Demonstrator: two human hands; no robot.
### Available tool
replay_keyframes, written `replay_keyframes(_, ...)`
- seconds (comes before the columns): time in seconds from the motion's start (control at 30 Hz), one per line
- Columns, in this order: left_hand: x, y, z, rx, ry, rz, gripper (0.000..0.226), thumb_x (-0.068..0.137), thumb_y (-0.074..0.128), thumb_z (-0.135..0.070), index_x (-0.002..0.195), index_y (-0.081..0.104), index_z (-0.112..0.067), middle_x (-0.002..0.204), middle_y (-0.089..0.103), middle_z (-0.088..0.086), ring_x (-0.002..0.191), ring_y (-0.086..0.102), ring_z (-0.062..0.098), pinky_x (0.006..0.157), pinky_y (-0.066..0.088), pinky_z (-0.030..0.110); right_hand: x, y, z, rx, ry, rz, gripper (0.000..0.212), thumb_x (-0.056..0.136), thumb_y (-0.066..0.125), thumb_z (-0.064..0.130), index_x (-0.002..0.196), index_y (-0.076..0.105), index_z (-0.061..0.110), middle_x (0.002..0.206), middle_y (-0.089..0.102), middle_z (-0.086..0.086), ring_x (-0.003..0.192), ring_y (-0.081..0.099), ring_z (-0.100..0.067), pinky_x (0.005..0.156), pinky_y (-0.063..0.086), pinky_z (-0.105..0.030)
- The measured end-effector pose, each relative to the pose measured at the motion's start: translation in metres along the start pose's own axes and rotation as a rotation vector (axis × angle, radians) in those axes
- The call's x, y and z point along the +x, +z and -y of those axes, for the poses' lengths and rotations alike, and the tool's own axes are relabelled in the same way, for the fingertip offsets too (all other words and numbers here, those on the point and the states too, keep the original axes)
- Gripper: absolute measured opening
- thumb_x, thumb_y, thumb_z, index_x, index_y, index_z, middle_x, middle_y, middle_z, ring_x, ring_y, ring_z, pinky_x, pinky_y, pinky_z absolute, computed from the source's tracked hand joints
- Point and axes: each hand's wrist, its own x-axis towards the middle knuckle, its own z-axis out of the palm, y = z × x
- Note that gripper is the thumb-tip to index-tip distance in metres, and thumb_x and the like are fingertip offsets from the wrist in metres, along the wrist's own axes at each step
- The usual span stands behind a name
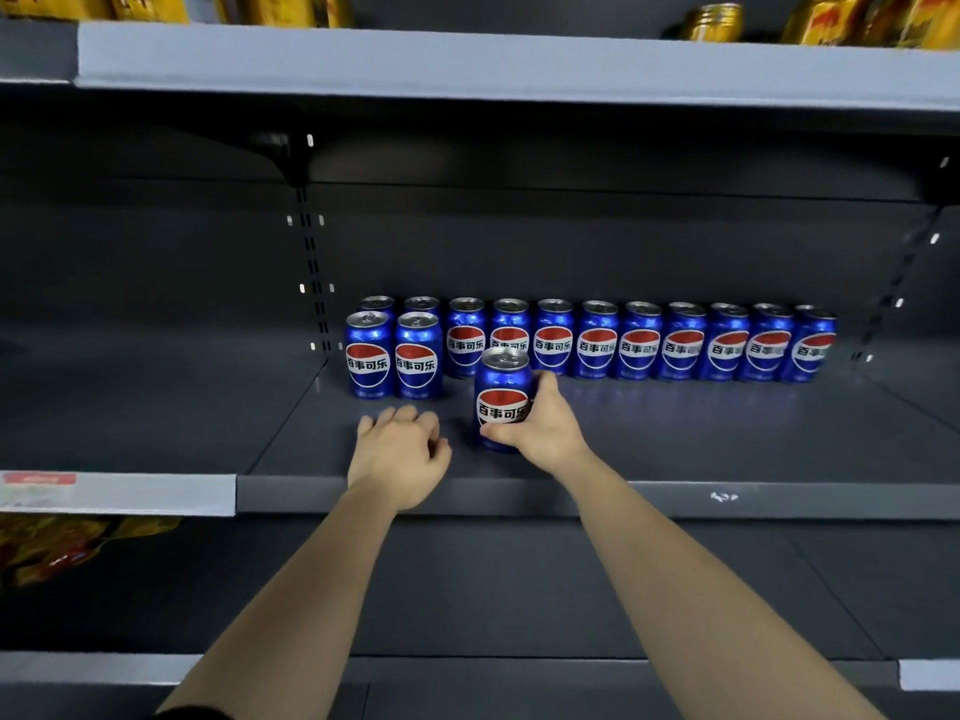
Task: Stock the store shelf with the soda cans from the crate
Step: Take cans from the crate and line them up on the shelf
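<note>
On the matte dark-grey metal shelf [675, 498], the left hand [400, 454] lies near the front edge, fingers loosely curled and empty. Just beside it, the right hand [545, 423] wraps a glossy blue cylindrical aluminium can [498, 379], held upright, its red-white-blue globe reading 百事可乐. Matching cans [597, 345] line the back edge.

Back row of cans [597, 348] walls you off, two front cans [415, 363] crowd its left end, shelf [727, 433] before its right stretch wide open to you.
</note>
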Motion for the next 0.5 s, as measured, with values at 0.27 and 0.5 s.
replay_keyframes(0.27,0.0,0.003,0.002,-0.124,-0.015,-0.093,0.053,0.075,0.024,-0.067,0.084,0.061,-0.031,0.081,0.049,-0.013,0.087,0.044,0.008,0.087,0.024,0.03,0.039,0.016,0.002,-0.028,0.028,0.036,0.07,0.067,0.088,0.02,0.119,0.043,0.016,0.112,0.059,0.004,0.102,0.057,-0.013,0.088,0.044,-0.026)
replay_keyframes(0.5,0.003,0.008,0.003,-0.094,-0.048,-0.149,0.062,0.075,0.013,-0.064,0.08,0.063,-0.028,0.082,0.052,-0.01,0.088,0.05,0.014,0.09,0.029,0.034,0.063,0.032,-0.003,-0.062,0.023,0.021,0.074,0.067,0.088,0.02,0.123,0.041,0.015,0.126,0.06,-0.002,0.115,0.057,-0.019,0.094,0.046,-0.03)
